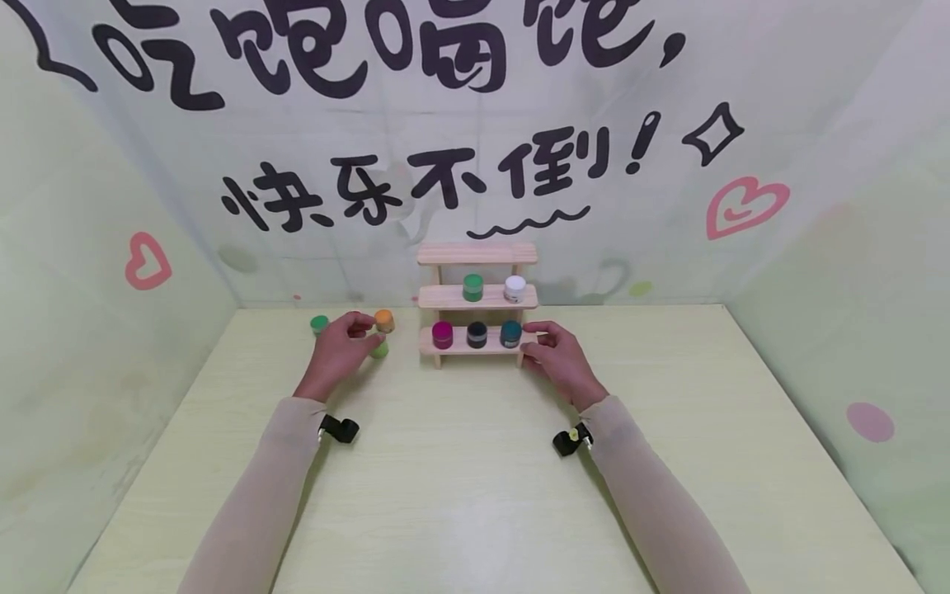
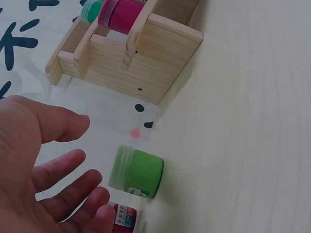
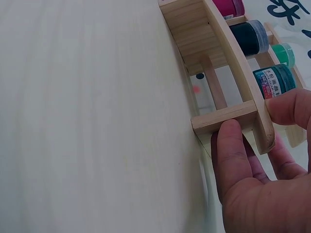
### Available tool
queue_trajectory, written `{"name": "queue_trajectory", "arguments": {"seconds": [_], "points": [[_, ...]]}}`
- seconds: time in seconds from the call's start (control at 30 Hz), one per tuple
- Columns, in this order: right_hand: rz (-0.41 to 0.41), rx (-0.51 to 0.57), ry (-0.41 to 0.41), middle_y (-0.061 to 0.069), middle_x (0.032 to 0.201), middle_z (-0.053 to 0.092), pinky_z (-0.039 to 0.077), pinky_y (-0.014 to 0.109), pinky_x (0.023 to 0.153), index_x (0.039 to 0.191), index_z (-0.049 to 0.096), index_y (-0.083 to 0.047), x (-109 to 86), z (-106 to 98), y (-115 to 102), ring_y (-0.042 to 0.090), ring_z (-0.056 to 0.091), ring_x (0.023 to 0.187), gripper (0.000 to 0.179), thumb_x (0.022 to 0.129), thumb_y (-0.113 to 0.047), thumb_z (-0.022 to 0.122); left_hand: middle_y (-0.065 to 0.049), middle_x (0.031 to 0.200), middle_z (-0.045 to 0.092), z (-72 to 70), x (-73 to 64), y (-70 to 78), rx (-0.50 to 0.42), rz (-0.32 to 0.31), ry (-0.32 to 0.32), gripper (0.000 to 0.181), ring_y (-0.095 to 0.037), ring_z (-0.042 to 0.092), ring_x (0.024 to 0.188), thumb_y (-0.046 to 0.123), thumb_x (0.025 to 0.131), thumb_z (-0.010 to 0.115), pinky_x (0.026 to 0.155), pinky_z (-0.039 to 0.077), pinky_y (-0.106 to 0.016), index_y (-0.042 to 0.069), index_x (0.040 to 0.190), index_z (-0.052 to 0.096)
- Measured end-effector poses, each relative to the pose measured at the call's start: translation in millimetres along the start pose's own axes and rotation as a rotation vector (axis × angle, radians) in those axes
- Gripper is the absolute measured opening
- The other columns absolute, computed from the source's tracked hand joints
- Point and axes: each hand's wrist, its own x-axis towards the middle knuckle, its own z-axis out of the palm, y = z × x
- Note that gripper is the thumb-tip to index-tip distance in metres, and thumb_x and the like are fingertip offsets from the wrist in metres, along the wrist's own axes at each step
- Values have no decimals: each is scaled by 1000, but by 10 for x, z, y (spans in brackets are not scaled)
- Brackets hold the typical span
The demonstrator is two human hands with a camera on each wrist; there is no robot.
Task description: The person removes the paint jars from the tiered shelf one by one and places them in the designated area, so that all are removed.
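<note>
A three-step wooden display stand (image 1: 478,297) stands by the back wall. My right hand (image 1: 558,356) grips the right end of its lowest step: in the right wrist view the thumb lies by the teal paint jar (image 3: 275,82) and fingers press the end leg (image 3: 223,120). My left hand (image 1: 345,351) hovers left of the stand, fingers loosely bent and holding nothing. Close to its fingertips are a light green paint jar (image 2: 138,172) and an orange jar (image 1: 383,321). A dark red jar (image 2: 125,218) is partly hidden behind the fingers; a green jar (image 1: 319,324) sits beyond the hand.
On the lowest step, magenta (image 1: 442,335) and black (image 1: 477,334) jars stand beside the teal one. The middle step bears a green jar (image 1: 472,287) and a white jar (image 1: 514,288). Printed cloth walls (image 1: 312,272) enclose the pale wooden table (image 1: 460,478) at the back and sides.
</note>
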Motion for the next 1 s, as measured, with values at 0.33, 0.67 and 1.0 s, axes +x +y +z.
{"name": "queue_trajectory", "arguments": {"seconds": [0.33,0.67,1.0], "points": [[-12,5,9,6,110,41,60,39,103,140,60,-9,-15,27,-15,20,54,99,40,101,-10,67,-14,130,67,6,-5,299,-39,131,62,39,-32,61,124,30,99,74,110,51,-50,7,131,66],[-16,-5,10,5,110,42,59,38,102,140,60,-10,6,14,20,20,53,100,40,101,-13,68,-18,136,66,122,40,590,-63,137,55,37,-32,62,124,30,100,73,108,52,-50,10,131,66],[-18,-7,16,5,110,42,60,34,98,140,61,-9,-7,15,20,19,52,99,40,101,-12,69,-10,128,69,291,37,849,-144,228,86,35,-28,64,119,26,100,74,104,56,-46,9,129,67]]}}
